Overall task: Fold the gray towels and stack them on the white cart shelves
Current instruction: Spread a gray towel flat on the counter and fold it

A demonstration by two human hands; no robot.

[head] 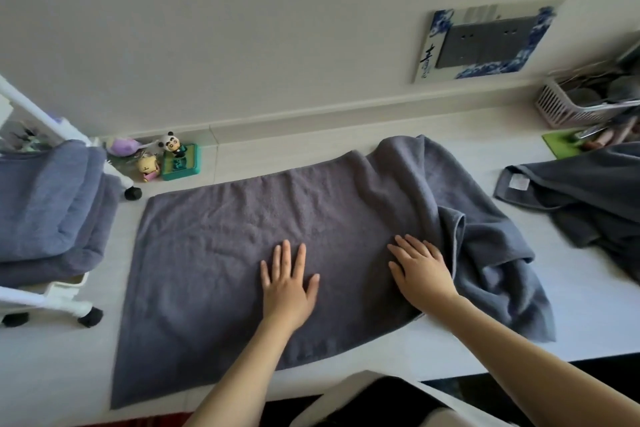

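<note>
Both hands lie flat with fingers spread, gripping nothing: the left hand (289,282) and right hand (420,269) press the gray towel (221,253) onto the bench (485,354), probably smoothing it before a fold. At 3 o'clock its end is bunched beside another towel (588,198). At 9 o'clock, 2 folded towels (45,204) sit on the white cart (65,291).

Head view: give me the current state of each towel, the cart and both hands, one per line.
Gray towel: left part spread flat on the table, right end bunched.
Left hand: fingers straight, pressing flat on the towel.
Right hand: fingers straight, flat on the towel beside the bunched end.
Folded towels: stacked on the white cart.
Second gray towel: unfolded, crumpled at right.
</note>
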